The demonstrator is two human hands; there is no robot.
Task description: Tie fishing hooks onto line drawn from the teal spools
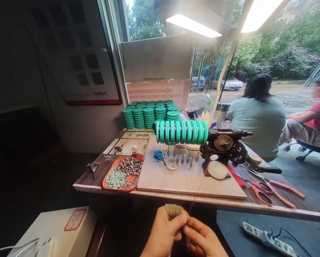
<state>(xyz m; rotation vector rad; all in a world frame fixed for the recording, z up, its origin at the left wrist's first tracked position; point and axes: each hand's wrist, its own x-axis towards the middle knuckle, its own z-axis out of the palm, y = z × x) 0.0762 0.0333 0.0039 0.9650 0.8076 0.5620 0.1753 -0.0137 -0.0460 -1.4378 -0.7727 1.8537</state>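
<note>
My left hand [165, 230] and my right hand [201, 237] meet in front of the table's front edge, fingertips pinched together. Between them runs a thin red line [199, 188], which slants up to the hand-cranked winder [224, 142]. What else sits in the pinch is too small to make out. A tan wrap [173, 210] covers a finger of my left hand. On the winder's shaft sits a row of green spools [181, 132]. Small metal swivel-like pieces [187, 159] dangle below them. A round cream disc [218, 170] lies at the winder's foot.
An orange tray [104, 185] holds metal weights and small tubes. Stacked green spools [149, 116] stand behind. Scissors [260, 191] and long-handled pliers [279, 187] lie right. A white box [55, 228] and power strip [268, 237] are below. Two people [258, 117] sit beyond the window.
</note>
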